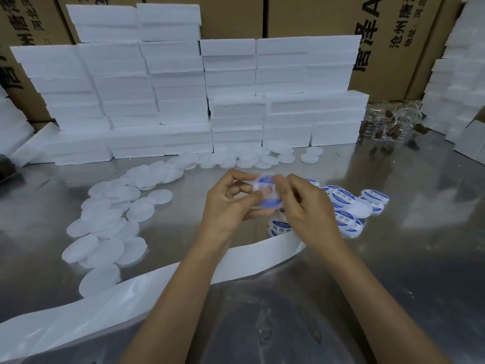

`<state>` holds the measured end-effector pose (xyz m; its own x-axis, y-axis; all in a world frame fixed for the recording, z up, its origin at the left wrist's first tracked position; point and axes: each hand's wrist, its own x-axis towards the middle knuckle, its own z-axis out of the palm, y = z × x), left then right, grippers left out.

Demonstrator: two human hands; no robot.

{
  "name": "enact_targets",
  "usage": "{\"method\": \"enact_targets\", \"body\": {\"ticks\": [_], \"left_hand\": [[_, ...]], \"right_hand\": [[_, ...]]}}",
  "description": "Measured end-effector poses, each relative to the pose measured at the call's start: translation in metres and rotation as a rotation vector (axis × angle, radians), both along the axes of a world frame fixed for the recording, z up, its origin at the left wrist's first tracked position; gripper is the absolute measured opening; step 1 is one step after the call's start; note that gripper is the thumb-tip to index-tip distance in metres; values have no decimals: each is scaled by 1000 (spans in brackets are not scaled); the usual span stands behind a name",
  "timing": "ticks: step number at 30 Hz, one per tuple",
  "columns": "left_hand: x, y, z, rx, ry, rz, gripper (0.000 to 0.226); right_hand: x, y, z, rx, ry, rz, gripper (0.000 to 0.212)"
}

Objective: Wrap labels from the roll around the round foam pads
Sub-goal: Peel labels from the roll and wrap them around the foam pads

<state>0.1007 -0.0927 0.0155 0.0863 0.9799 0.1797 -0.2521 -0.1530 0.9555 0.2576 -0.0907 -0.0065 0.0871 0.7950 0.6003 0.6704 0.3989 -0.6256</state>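
Observation:
Above the middle of the metal table, my left hand [227,206] and my right hand [305,210] both hold one round foam pad [266,191] with a blue and white label on it; the pad is blurred. Fingers of both hands curl round its rim. Several plain white foam pads [110,219] lie scattered to the left and along the back. Several labelled pads [346,206] are piled to the right of my hands. The label roll [278,228] shows just below my hands, mostly hidden. A long white backing strip [131,292] runs from it to the lower left.
Stacks of white foam boxes [183,95] form a wall at the back, with more at the right edge [462,88]. Cardboard cartons [393,35] stand behind. Small glass bottles with brown stoppers [388,124] lie at the back right. The steel tabletop [393,258] is shiny.

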Motion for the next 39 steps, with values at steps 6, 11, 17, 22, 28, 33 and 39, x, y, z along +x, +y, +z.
{"method": "enact_targets", "body": {"ticks": [6,11,17,22,28,33,39], "left_hand": [[-2,0,-2,2,-22,122,15],[2,-1,-1,-29,8,85,26],[4,-3,-2,3,110,-96,30],[6,-3,-2,55,129,-47,27],[0,1,-5,-3,70,243,21],[4,0,-5,28,75,269,18],[7,3,-8,-32,102,163,33]], "right_hand": [[-7,-2,-5,-87,-152,-23,56],[-7,-2,-4,-9,-131,-113,56],[-3,0,-3,54,-26,-176,55],[-3,0,-3,31,17,-81,54],[-14,-7,-2,-71,-107,32,62],[-11,-3,-2,-134,23,77,50],[27,15,-4,-144,63,-242,48]]}}
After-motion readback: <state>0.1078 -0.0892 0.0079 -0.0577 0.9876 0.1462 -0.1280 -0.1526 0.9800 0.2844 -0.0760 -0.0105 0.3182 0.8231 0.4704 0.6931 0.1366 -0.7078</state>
